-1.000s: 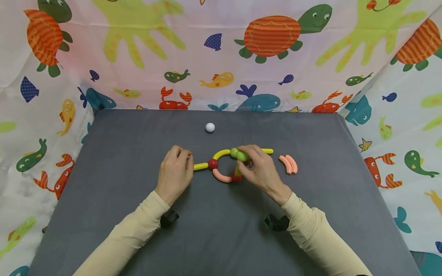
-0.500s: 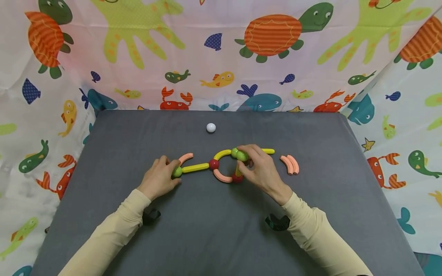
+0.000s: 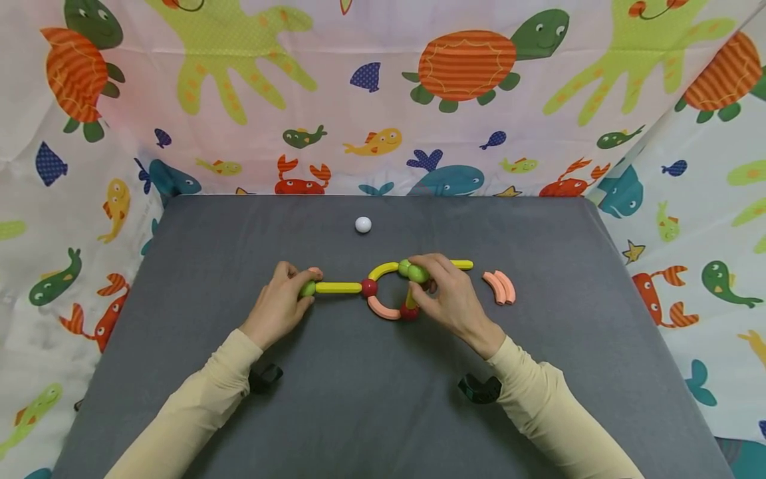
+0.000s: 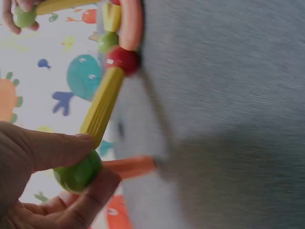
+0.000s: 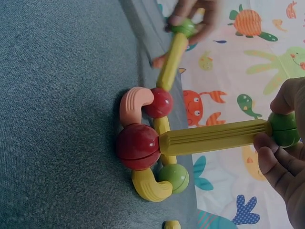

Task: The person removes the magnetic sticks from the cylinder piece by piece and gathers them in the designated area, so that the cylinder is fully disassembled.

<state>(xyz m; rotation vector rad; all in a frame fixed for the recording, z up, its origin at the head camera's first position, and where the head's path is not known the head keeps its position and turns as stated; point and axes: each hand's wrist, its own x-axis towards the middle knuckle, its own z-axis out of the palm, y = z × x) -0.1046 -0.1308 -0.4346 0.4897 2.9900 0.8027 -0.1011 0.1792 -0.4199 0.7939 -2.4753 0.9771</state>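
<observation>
Left hand [image 3: 276, 305]: thumb and fingers closed round the left green ball [image 4: 78, 174], no wider than the ball. Ball set at the left end of a yellow rod [image 3: 338, 288]; a pink curved piece [image 4: 131, 167] also juts from it.

Right hand [image 3: 451, 294]: pinching the right green ball [image 3: 417, 273], atop an upright rod [image 5: 217, 136] on the near red ball [image 5: 138, 145].

Between the hands: curved ring, including left red ball [image 3: 369, 287], where the yellow rod meets it.

Spares: white ball [image 3: 362, 225], far; paired pink curves [image 3: 499, 287], right; far-right yellow rod [image 3: 462, 264], its left end hidden.

Step, as judged: the linked pieces being handled from both ends. Next move seems to call for steadying the ring while the left end is positioned, without pulling joints apart.
</observation>
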